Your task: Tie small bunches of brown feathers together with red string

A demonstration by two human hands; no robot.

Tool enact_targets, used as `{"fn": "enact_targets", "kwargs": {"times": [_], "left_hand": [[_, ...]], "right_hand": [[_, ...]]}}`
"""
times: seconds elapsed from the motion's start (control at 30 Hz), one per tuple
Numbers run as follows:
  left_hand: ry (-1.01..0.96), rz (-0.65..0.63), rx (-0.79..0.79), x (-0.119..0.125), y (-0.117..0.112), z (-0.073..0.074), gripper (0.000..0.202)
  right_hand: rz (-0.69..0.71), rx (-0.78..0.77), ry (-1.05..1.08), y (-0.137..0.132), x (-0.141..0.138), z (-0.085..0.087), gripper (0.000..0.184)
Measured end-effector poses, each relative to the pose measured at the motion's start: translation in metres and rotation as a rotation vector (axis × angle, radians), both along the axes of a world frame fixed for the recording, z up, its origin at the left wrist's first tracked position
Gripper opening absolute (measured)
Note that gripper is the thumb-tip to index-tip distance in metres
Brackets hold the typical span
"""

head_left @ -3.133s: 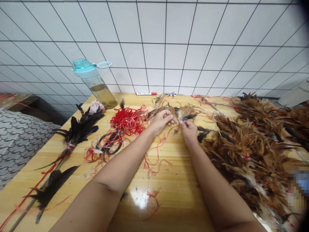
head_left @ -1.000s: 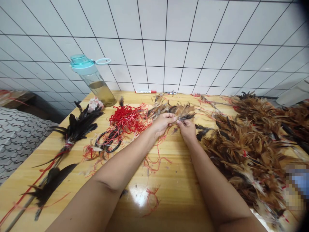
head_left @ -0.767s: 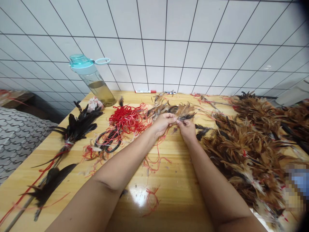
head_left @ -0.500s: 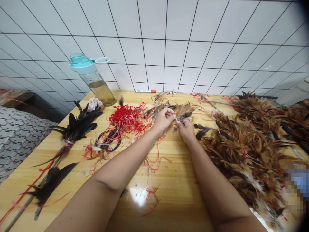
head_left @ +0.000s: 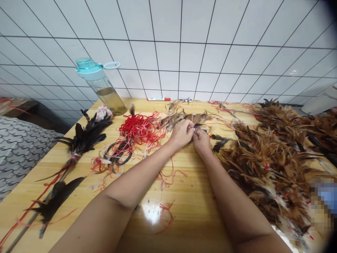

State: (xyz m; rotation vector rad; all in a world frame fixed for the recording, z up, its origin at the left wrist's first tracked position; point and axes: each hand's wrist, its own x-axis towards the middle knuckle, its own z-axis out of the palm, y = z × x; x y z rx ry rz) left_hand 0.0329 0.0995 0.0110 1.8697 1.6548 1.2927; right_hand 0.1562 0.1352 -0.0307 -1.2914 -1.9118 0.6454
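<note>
My left hand (head_left: 183, 133) and my right hand (head_left: 202, 141) meet over the middle of the table, fingers curled in and knuckles nearly touching. From the right hand's grip a small bunch of feathers (head_left: 200, 127), dark with some brown, sticks out on the far side. Whatever the left fingers pinch beside it is hidden. Loose brown and grey feathers (head_left: 172, 121) lie just beyond the hands. To the left is a tangled heap of red string (head_left: 138, 128), with black-handled scissors (head_left: 123, 157) partly under strands of it.
A large pile of brown feather bundles (head_left: 265, 165) covers the table's right side. On the left lies a stick with black feathers (head_left: 88, 135) tied on. A water bottle (head_left: 105, 89) and a red marker (head_left: 158, 99) are near the tiled wall. String scraps (head_left: 166, 216) dot the wooden table (head_left: 189, 196).
My left hand has turned and closed further, moving slightly right against the right hand. The right hand has curled into a tighter grip, and less of the feather bunch shows.
</note>
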Motion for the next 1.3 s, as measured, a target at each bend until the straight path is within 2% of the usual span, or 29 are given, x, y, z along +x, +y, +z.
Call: {"fn": "enact_targets", "kwargs": {"times": [0.13,0.27,0.37,0.47,0.7,0.87,1.03,1.17,1.3], "left_hand": [[-0.299,0.019,-0.060,-0.001,0.000,0.006,0.005],[-0.478,0.047,-0.152,-0.002,0.004,0.002,0.009],[-0.630,-0.026,-0.285,-0.002,0.006,-0.002,0.009],[-0.700,-0.062,-0.359,-0.001,0.007,-0.003,0.009],[-0.712,-0.064,-0.334,-0.005,0.007,-0.004,0.009],[-0.774,-0.129,-0.413,-0.008,0.007,-0.002,0.015],[-0.622,-0.131,-0.440,-0.011,0.009,-0.005,0.013],[-0.519,-0.154,-0.446,-0.013,0.010,-0.008,0.017],[-0.367,-0.123,-0.425,-0.012,0.009,-0.008,0.017]], "right_hand": [[-0.071,-0.092,0.138,0.004,0.002,-0.005,0.021],[-0.134,-0.172,0.303,0.009,0.003,-0.014,0.024],[-0.131,-0.156,0.315,0.009,0.003,-0.015,0.026],[-0.118,-0.113,0.265,0.006,0.003,-0.010,0.029],[-0.068,-0.114,0.207,0.002,0.003,-0.002,0.029],[-0.034,-0.089,0.116,0.002,0.004,0.000,0.023],[-0.009,0.002,-0.114,-0.002,0.003,0.007,0.016],[0.014,-0.027,-0.344,-0.007,0.002,0.015,0.019],[0.012,-0.062,-0.481,-0.012,0.002,0.021,0.024]]}}
